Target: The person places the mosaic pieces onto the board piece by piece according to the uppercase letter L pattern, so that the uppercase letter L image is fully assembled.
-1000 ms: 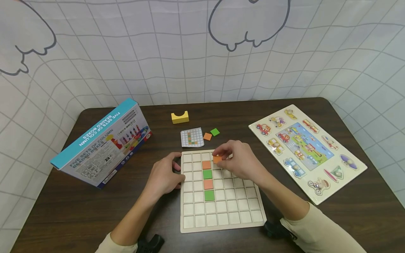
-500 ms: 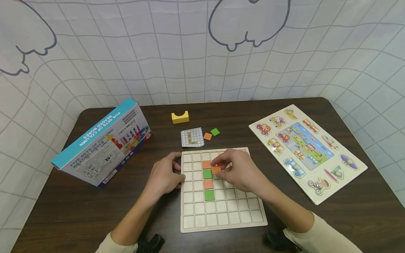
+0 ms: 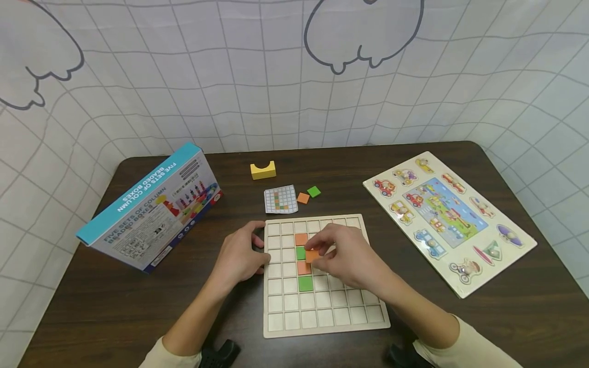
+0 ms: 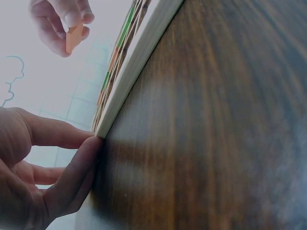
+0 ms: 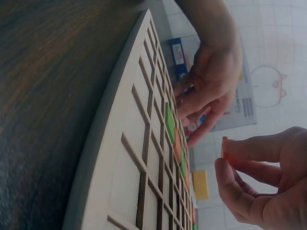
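A pale wooden grid board (image 3: 325, 301) lies on the dark table, with several orange and green tiles set in one column, among them a green tile (image 3: 306, 283). My left hand (image 3: 241, 254) is at the board's left edge; in the left wrist view, thumb and a finger (image 4: 57, 133) hold that edge. My right hand (image 3: 347, 255) pinches an orange tile (image 3: 312, 256) between thumb and fingers. In the right wrist view this tile (image 5: 224, 147) is clear of the board, held on edge. From the head it hides part of the column.
Behind the board lie a printed pattern card (image 3: 280, 199), a loose orange tile (image 3: 303, 198) and a green one (image 3: 314, 191). A yellow arched block (image 3: 263, 170) stands farther back. A large box (image 3: 156, 209) is at left, a picture puzzle board (image 3: 448, 225) at right.
My right hand has moved towards me over the board with the orange tile, from near its far edge to beside the second tile of the column. The left hand stays put.
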The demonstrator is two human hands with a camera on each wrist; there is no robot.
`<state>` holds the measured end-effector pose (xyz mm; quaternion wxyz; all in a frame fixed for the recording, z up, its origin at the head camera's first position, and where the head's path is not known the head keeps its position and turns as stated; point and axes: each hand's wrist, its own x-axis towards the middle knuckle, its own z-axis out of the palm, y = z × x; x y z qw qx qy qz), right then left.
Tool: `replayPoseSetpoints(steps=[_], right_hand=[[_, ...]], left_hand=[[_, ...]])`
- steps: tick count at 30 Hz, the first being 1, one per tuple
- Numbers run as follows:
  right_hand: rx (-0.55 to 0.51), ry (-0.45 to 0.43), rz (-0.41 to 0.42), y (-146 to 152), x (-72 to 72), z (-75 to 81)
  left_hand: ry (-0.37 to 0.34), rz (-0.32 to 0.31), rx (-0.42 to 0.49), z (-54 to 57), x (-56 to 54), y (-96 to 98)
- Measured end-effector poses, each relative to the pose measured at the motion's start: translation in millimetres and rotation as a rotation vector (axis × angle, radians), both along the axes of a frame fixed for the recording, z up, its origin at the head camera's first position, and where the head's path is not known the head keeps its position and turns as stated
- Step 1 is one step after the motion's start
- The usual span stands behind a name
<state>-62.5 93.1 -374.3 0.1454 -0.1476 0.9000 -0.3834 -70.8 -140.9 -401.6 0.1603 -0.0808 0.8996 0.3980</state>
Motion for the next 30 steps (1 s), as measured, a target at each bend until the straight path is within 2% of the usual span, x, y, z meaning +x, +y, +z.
replayPoseSetpoints(steps=[18,30], right_hand=[[-0.039,0.029,0.101,0.6,10.1,-3.7],[-0.042,-0.015,0.163,-3.3,14.7,-7.1]], left_hand=[[-0.005,-0.001,0.003,-0.8,0.0,1.2],[-0.005,0.000,0.002,-0.7,-0.3,-0.1]])
